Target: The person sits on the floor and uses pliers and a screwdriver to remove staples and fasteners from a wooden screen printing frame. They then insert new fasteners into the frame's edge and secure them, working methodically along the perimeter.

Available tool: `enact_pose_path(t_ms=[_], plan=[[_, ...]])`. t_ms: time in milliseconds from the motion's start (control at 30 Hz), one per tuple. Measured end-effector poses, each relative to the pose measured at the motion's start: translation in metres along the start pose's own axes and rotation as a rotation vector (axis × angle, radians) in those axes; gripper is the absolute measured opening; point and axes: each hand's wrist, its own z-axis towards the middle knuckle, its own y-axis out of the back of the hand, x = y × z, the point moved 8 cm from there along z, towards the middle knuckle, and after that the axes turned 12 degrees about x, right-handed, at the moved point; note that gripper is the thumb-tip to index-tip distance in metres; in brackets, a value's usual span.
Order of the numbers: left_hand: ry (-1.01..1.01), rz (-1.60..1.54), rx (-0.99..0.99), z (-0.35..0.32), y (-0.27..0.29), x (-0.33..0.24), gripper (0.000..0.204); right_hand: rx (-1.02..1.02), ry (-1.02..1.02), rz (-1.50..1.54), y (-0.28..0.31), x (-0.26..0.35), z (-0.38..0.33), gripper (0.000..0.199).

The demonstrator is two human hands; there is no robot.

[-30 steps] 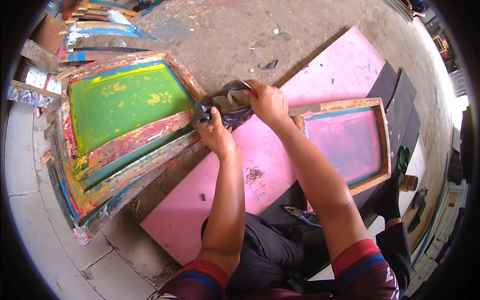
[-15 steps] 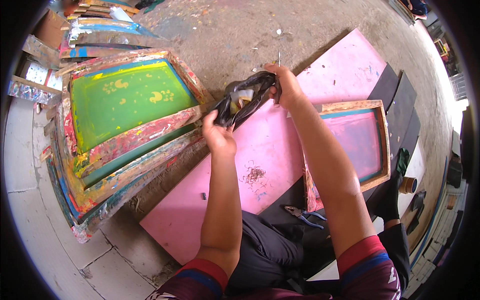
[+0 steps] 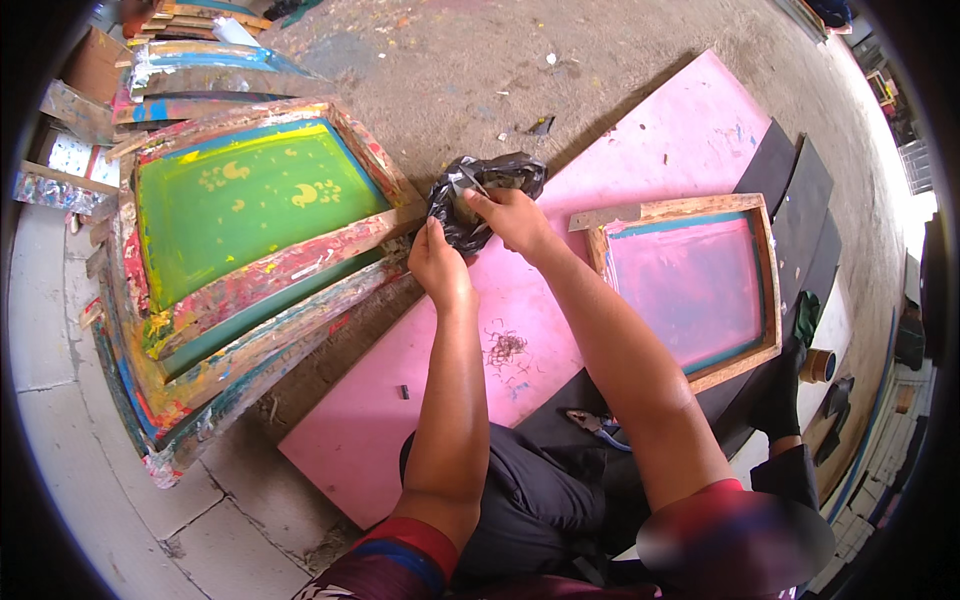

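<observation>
With the left hand (image 3: 440,266) pinching the black bag (image 3: 463,230) over an edge of the pink board (image 3: 660,120) and the right hand (image 3: 514,216) half-curled at its mouth, hold unclear, uneven tugging could tear the plastic.

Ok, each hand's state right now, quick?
Left hand: closed on the black plastic bag.
Right hand: at the bag's mouth; its exact grip can't be told.

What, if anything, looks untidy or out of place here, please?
A loose tangle of thin, dark, curled bits lies on the pink board, with a small black piece apart from it. They seem odd because they resemble stray scraps.
</observation>
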Motion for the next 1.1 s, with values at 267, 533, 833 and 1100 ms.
enact_pose_path(t_ms=[267, 533, 833, 1100], plan=[[-0.249, 0.036, -0.226, 0.005, 0.020, 0.000, 0.046, -0.031, 0.243, 0.245, 0.029, 0.025, -0.049, 0.046], [-0.638, 0.721, -0.225, -0.052, -0.010, -0.050, 0.039, -0.288, 0.183, 0.038, 0.077, -0.051, -0.172, 0.047], [-0.664, 0.921, 0.744, -0.151, -0.122, 0.026, 0.016, -0.494, -0.097, -0.213, 0.031, -0.151, -0.357, 0.045], [-0.537, 1.252, 1.029, -0.195, -0.118, 0.060, 0.030, -0.443, -0.223, -0.260, -0.012, -0.172, -0.382, 0.045]])
